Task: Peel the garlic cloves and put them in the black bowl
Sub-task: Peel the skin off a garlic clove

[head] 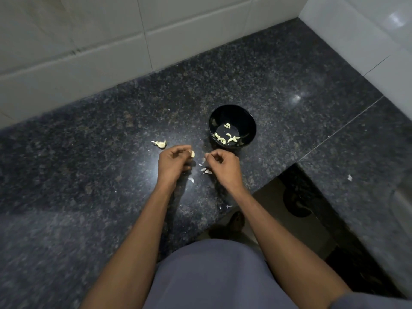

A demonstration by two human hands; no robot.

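A black bowl (249, 121) stands on the dark granite counter (278, 70), with several peeled garlic cloves (225, 137) lying in its bottom. Just in front of the bowl, my left hand (172, 165) pinches a pale garlic clove (192, 154) at its fingertips. My right hand (224, 167) is curled beside it, with its fingertips pinched together on what looks like a scrap of skin. A small cluster of unpeeled garlic (160, 143) rests on the counter to the left of my left hand. Bits of papery skin (206, 171) lie between and below my hands.
White tiled walls (89, 52) close off the counter at the back and right. The counter's front edge drops off at the lower right, where a dark floor and a foot (236, 220) show below. A white scrap (349, 177) lies on the right counter section.
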